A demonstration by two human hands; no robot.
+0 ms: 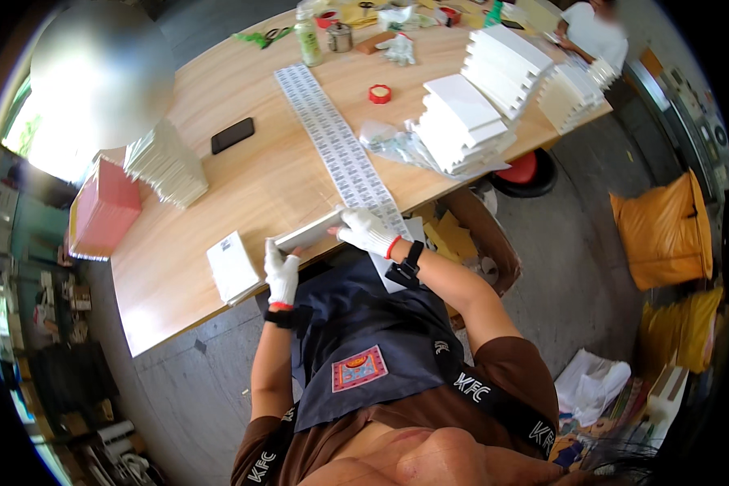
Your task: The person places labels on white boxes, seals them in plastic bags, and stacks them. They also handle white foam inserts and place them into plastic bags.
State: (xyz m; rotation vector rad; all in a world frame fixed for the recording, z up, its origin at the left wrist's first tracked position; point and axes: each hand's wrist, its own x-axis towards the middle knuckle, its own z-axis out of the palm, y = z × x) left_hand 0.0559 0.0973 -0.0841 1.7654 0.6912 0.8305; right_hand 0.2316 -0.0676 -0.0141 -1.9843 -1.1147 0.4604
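A thin white box (312,231) is held tilted at the table's near edge, its narrow side toward me. My left hand (281,277), in a white knit glove with bare fingertips, is closed on its left end. Gloved the same way, my right hand (366,233) grips the right end. A long strip of printed labels (332,146) runs across the table and passes beside my right hand. To the left of my left hand lies a small pile of white boxes (232,266), the top one bearing a printed label.
Tall stacks of white boxes (462,121) stand at the right. A black phone (232,135), pale stack (166,166) and pink stack (105,206) sit left. A bottle (308,36), metal cup (339,37) and red tape roll (379,94) lie farther back. Another person (595,36) sits far right.
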